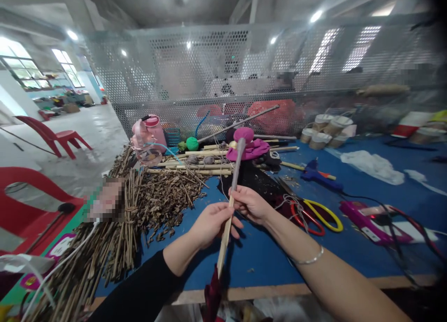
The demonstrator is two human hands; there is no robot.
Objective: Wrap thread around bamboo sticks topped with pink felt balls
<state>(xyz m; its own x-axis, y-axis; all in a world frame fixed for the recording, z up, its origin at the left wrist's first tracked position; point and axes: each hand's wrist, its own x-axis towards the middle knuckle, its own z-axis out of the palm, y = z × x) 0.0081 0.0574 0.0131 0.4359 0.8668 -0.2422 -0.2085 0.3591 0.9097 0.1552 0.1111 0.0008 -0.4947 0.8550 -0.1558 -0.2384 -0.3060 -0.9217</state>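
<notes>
A long wooden stick [226, 236] slants up and away over the table, its upper part covered in grey wrapping [236, 168]. My left hand [211, 224] grips it near the middle, between thumb and fingers. Just above, my right hand [252, 204] pinches the stick at the lower end of the grey wrapping. Dark red material [213, 294] hangs at the stick's near end; whether it is fastened there I cannot tell. Beyond the far tip lies a magenta bundle [253, 150]. Red-and-yellow-handled scissors [323, 216] lie right of my right hand.
Dried plant stalks [118, 229] cover the table's left side. A blue glue gun [319, 177] and a magenta power strip [370, 226] with cables lie to the right. Behind stand a pink jug [155, 131], several pots [319, 140] and a perforated metal screen [195, 75].
</notes>
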